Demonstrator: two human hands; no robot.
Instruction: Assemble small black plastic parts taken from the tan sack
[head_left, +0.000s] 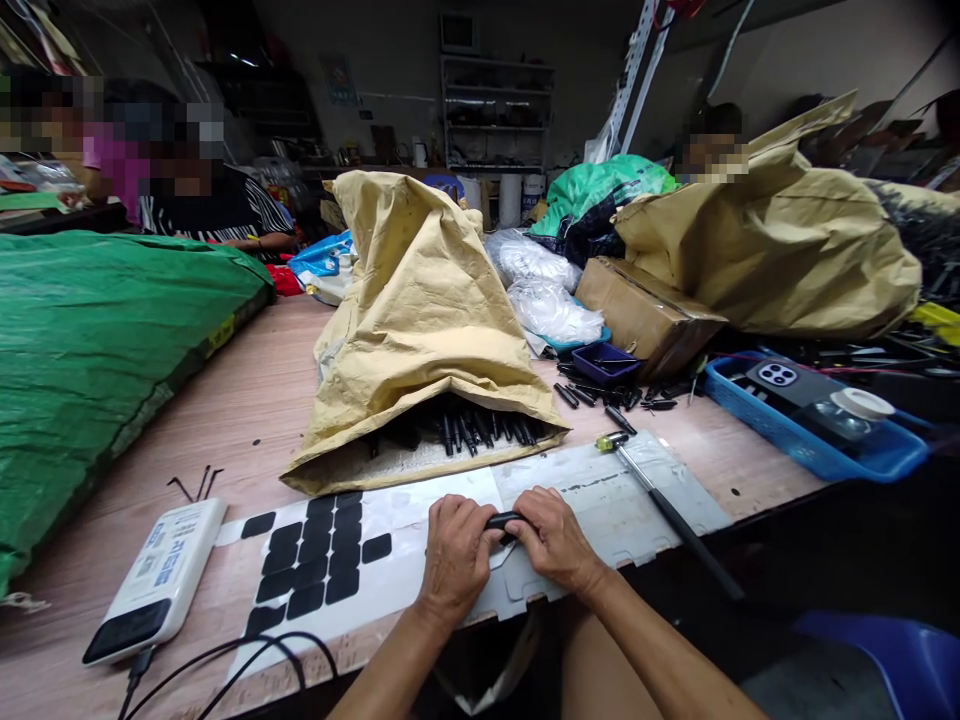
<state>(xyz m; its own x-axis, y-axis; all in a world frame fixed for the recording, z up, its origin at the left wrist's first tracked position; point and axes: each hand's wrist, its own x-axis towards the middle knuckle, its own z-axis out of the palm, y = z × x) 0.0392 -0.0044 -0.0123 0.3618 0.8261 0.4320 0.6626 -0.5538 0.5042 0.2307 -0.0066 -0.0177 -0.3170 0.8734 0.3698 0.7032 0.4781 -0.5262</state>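
My left hand (457,548) and my right hand (553,535) meet above the front edge of the worktable, both closed on one short black cylindrical piece (504,520). Its ends are hidden in my fingers. Under my hands lies a grey-white sheet (622,520). Just beyond, a tan paper sack (427,310) lies with its mouth toward me, several black pen-like pieces (469,430) showing inside. To the left is a white sheet (405,575) bearing rows of black rounded-square stickers (309,560). A small hammer (660,505) with a dark handle rests right of my hands.
A white power bank (157,580) with black cables stands at left, near a big green sack (112,350). At right are loose black pieces (581,395), a purple tray (606,364), a cardboard box (645,310) and a blue basket (810,440) holding a phone. Other people sit behind.
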